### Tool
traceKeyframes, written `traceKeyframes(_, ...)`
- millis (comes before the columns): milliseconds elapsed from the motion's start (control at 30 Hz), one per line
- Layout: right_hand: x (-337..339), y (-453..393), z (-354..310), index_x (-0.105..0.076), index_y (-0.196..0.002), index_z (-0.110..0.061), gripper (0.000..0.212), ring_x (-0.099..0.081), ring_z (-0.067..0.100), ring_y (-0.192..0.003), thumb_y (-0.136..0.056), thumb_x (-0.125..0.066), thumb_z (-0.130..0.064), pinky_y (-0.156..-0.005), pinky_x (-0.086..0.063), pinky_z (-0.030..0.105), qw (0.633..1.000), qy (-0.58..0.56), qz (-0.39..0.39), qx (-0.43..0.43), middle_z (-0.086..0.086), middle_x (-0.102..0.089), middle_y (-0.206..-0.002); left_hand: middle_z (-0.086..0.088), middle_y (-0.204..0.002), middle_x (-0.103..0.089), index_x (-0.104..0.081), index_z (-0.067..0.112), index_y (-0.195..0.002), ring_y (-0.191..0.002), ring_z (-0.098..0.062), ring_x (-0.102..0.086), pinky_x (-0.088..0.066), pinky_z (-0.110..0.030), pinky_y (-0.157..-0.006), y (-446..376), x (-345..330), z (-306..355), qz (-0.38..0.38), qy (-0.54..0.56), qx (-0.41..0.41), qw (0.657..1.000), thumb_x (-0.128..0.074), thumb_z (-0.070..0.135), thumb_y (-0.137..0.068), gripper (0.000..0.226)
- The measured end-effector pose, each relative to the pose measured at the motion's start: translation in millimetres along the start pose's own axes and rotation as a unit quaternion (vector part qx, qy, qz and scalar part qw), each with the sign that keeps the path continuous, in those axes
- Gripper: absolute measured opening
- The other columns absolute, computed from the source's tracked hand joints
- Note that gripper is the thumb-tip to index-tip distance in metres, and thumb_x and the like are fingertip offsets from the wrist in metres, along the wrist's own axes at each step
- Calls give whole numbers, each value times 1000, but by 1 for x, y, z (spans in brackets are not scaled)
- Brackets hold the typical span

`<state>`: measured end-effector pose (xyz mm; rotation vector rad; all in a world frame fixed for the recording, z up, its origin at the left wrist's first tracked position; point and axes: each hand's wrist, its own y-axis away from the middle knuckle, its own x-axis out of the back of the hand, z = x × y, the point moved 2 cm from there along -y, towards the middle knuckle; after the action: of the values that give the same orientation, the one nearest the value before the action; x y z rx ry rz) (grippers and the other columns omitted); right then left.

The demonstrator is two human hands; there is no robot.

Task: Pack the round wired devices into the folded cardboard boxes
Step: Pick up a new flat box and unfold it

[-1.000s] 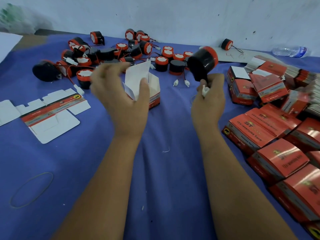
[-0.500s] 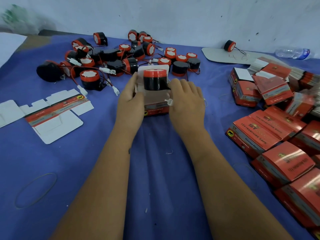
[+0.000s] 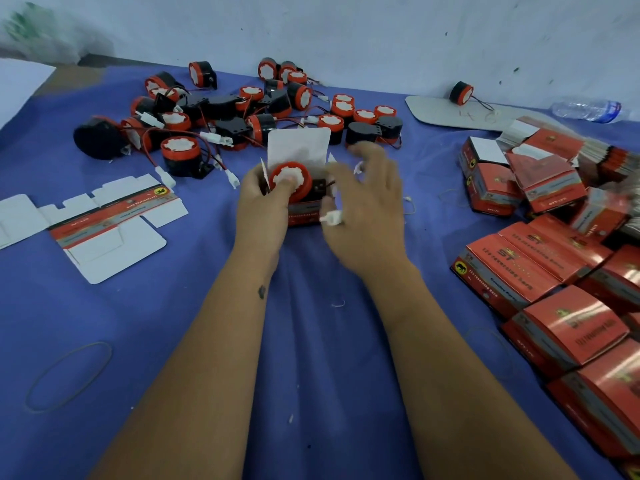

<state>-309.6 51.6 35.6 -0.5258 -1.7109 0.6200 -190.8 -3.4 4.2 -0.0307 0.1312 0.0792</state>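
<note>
On the blue cloth, the left hand grips the open box with its thumb pressed on the round device sitting in it. The right hand, blurred, hovers just right with fingers spread; a white plug lies at its thumb. One flat box blank lies left. Packed boxes crowd the right and loose devices heap beyond, too many to count.
</note>
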Motion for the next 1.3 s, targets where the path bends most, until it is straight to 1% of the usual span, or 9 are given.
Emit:
traceKeyframes(67,14,-4,-1,-62,-98,-6,26,-54,30,-71,-90,-53,-30,-57,-39,38,990,-15,115,-78,4,-57,-79,4,-116,-66,-58,19,-128,-101,-9,-63,-52,-20,-80,0,0,1,-2,-15,-8,1000,-62,23,-94,34)
traceKeyframes(167,20,-12,2,-55,-85,-12,26,-43,21,-53,-98,-50,-35,-51,-30,33,979,-121,88,-140,-8,-35,-52,6,-111,-67,-61,19,-124,-94,-5,-63,-51,-15,-71,0,-1,2,1,-32,-18,999,-60,20,-94,30)
traceKeyframes(333,25,-19,2,-68,-76,-12,16,-49,2,-64,-89,-69,-22,-62,-38,12,939,-331,12,-91,-9,-59,-66,-6,-106,-69,-60,24,-99,-96,-18,-68,-57,-32,-79,6,-4,3,-11,-8,-24,1000,-63,23,-90,10)
traceKeyframes(567,6,-12,9,-71,-101,-20,25,-47,18,-121,-91,-48,-20,-104,-18,33,994,39,-64,76,-4,-70,-100,10,-89,-73,-70,30,-93,-83,-8,-67,-56,-29,-78,6,-5,6,-47,-11,-45,998,-54,14,-91,22)
traceKeyframes(700,-4,-8,6,-68,-101,-21,28,-31,13,-139,-91,-43,-25,-113,-3,41,989,25,-133,62,-7,-69,-106,8,-97,-73,-69,28,-105,-88,-8,-67,-56,-28,-79,4,-5,4,-32,-24,-33,999,-52,10,-93,27)
traceKeyframes(800,0,-8,7,-72,-90,-32,34,-28,-3,-134,-83,-39,-36,-114,0,39,972,-170,-162,-22,-17,-66,-103,5,-114,-69,-57,20,-128,-99,-8,-65,-56,-22,-81,4,-6,3,-46,-73,-49,995,-55,6,-91,40)
traceKeyframes(900,8,-11,13,-75,-83,-40,26,-42,-3,-125,-93,-51,-35,-115,-22,45,903,-389,-63,-169,-22,-57,-105,10,-108,-70,-62,25,-120,-95,-3,-64,-51,-14,-74,6,-6,5,-68,-75,-67,993,-57,2,-89,39)
traceKeyframes(1133,2,-17,15,-75,-89,-24,12,-59,13,-107,-89,-66,-16,-98,-47,40,900,-363,24,-240,-8,-69,-94,22,-90,-73,-64,47,-99,-85,4,-66,-49,-11,-69,9,-6,7,-120,-79,-71,987,-59,-1,-87,49)
traceKeyframes(1300,1,-14,19,-67,-103,-25,23,-51,4,-98,-85,-65,-10,-105,-25,27,970,-205,33,-129,-15,-58,-77,12,-100,-73,-64,39,-110,-93,-5,-68,-53,-18,-72,8,-7,5,-116,-81,-60,988,-56,0,-87,46)
